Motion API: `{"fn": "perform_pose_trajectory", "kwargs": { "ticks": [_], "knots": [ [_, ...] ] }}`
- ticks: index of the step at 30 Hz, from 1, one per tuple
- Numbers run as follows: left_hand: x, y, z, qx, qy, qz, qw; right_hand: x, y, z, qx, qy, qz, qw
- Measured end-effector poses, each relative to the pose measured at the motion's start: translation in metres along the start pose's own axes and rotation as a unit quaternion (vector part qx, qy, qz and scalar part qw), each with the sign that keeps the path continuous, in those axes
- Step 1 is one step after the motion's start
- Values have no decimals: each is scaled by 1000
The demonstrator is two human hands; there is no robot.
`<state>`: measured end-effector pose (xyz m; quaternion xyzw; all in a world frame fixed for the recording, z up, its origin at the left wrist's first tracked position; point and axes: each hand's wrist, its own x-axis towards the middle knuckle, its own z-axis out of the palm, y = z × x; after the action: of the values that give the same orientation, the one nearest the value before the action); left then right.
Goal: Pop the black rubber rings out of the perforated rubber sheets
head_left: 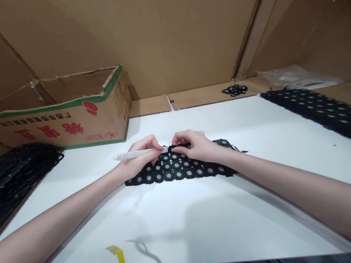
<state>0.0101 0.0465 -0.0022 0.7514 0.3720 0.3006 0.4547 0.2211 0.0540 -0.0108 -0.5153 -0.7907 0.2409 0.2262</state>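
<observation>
Left fingers gripping smooth white pen-like stick, right fingers pinching black ringed sheet, apparently fabric

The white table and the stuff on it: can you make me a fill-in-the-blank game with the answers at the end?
1. The left hand holds a pen-like tool whose colour is ____.
2. The right hand touches a sheet of rings, and the rings are coloured ____.
3. The green-edged cardboard box stands on the picture's ____ side.
4. The strip of tape at the near edge of the table is coloured ____.

Missing words: white; black; left; yellow.
</observation>
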Motion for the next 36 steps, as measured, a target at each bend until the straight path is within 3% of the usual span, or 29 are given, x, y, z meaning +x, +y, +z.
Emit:
{"fn": "perform_pose_trajectory", "kwargs": {
  "ticks": [7, 16, 25, 36],
  "knots": [
    [2, -7, -1, 31, -15, 6, 999, 1, 3, 4, 18, 16, -11, 1000],
    [5, -1, -4, 62, -72, -1, 995, 0, 1, 6, 13, 22, -11, 1000],
    [-6, -4, 0, -11, 11, -9, 1000, -7, 0, -4, 57, -15, -32, 998],
    [-15, 7, 6, 40, -5, -18, 999, -6, 0, 1, 78, -14, -36, 996]
  ]
}}
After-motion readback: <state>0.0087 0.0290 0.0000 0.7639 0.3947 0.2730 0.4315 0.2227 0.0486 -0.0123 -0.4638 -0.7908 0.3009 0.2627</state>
